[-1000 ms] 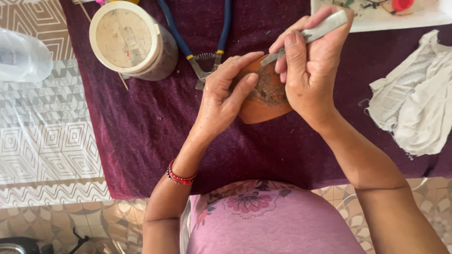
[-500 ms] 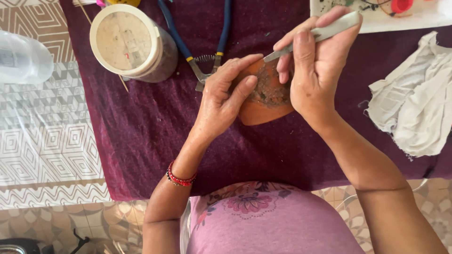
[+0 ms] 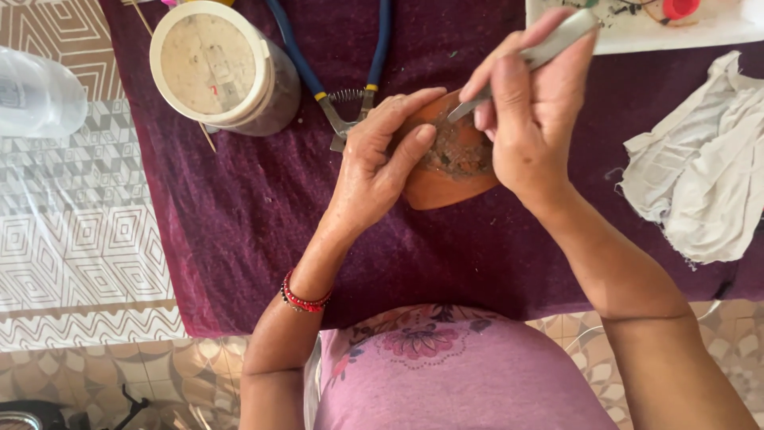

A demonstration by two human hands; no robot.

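Left hand (image 3: 382,171) is wrapped round the brown clay piece (image 3: 446,187), fingers over its upper edge and thumb pressed on its face, holding it just above the purple cloth (image 3: 239,207) on the surface. Right hand (image 3: 529,119) is pinched shut on a slim metal tool (image 3: 541,52), its tip set down on the top of the piece near the left fingertips. The middle of the clay face looks rough, grey and crusted with bits, while the lower rim shows smooth, plain brown, so my read is that the centre patch is worked over and the border is not; how much of the far side is covered I cannot tell, the hands hide it. Blue-handled pliers (image 3: 350,72) lie touching nothing in hand, just beyond the left fingers. A round lidded tub (image 3: 219,68) stands to the upper left, a clear bottle (image 3: 36,95) at the far left edge, a crumpled white rag (image 3: 700,179) well off to the right, a white tray (image 3: 700,28) of small bits beyond it.
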